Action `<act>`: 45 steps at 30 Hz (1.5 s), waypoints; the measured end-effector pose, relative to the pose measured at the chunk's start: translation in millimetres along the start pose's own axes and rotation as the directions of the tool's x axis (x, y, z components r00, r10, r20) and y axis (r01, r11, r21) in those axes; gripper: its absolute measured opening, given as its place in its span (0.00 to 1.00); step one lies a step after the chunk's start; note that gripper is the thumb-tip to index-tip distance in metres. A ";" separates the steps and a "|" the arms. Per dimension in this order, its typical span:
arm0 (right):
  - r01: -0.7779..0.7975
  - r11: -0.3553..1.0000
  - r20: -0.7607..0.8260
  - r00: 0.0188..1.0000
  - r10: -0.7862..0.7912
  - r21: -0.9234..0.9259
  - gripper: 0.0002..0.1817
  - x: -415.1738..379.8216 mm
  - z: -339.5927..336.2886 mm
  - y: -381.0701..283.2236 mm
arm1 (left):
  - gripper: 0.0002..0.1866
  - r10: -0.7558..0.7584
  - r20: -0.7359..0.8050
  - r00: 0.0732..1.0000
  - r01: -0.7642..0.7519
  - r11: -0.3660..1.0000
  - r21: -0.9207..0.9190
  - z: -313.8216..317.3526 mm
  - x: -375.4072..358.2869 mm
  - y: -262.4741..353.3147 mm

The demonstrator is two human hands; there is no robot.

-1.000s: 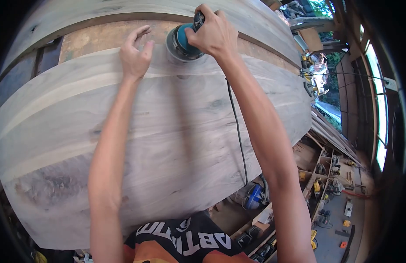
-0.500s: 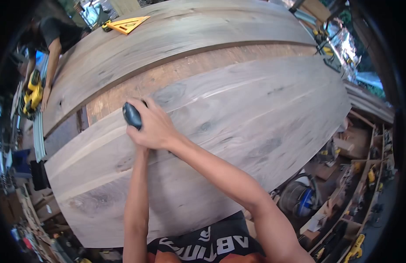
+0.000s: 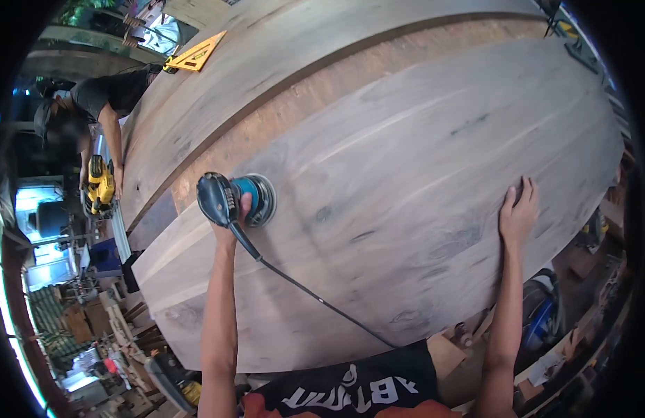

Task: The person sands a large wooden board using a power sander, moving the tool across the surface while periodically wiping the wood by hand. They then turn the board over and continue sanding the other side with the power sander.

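A teal and black sander (image 3: 228,200) is tipped on its side at the left of the wood panel (image 3: 378,209), its round pad facing right. My left hand (image 3: 232,221) is wrapped round it from below, the thumb showing by the teal part. From the sander a black cord runs down to the panel's near edge. My right hand (image 3: 520,212) lies on the right part of the panel, fingers spread a little, holding nothing.
A second long board (image 3: 288,52) lies beyond the panel, with a yellow speed square (image 3: 200,53) on it. At the left a co-worker (image 3: 113,97) leans over beside a yellow power tool (image 3: 99,185). A blue and black vacuum (image 3: 540,313) stands below at the right.
My right hand has let go of the sander and moved right onto the panel. The sander has been tilted, showing its pad and cord. The view has turned.
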State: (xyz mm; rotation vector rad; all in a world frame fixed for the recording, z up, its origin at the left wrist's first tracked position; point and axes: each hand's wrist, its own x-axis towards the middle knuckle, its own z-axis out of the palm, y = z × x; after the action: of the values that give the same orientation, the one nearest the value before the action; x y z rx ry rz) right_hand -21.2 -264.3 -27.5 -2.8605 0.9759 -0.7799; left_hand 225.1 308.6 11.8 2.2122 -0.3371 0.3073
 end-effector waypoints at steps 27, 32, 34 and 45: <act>-0.011 0.996 0.088 0.996 0.019 -0.094 0.27 23.5 19.2 -33.5 | 0.22 0.158 -0.064 0.985 -0.138 0.958 0.253 7.5 40.3 -4.8; -0.037 0.996 0.056 0.998 0.042 -0.085 0.27 30.9 24.5 -40.4 | 0.20 0.198 -0.054 0.979 -0.170 0.928 0.331 -5.1 51.5 -14.7; -0.030 0.996 0.042 0.999 0.033 -0.082 0.27 31.9 25.1 -45.7 | 0.20 0.239 -0.061 0.969 -0.215 0.941 0.261 1.8 47.5 0.5; 0.211 0.174 -0.062 0.787 -0.614 0.962 0.53 15.7 5.7 -327.3 | 0.31 0.040 0.456 0.889 -0.016 0.998 -0.057 70.8 37.2 83.6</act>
State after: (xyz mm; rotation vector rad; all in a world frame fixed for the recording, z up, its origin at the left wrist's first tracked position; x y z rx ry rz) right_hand 178.1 -10.9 31.7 -1.9330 -0.3984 -0.5064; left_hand 238.3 197.7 41.8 2.2122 -0.6248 -0.2168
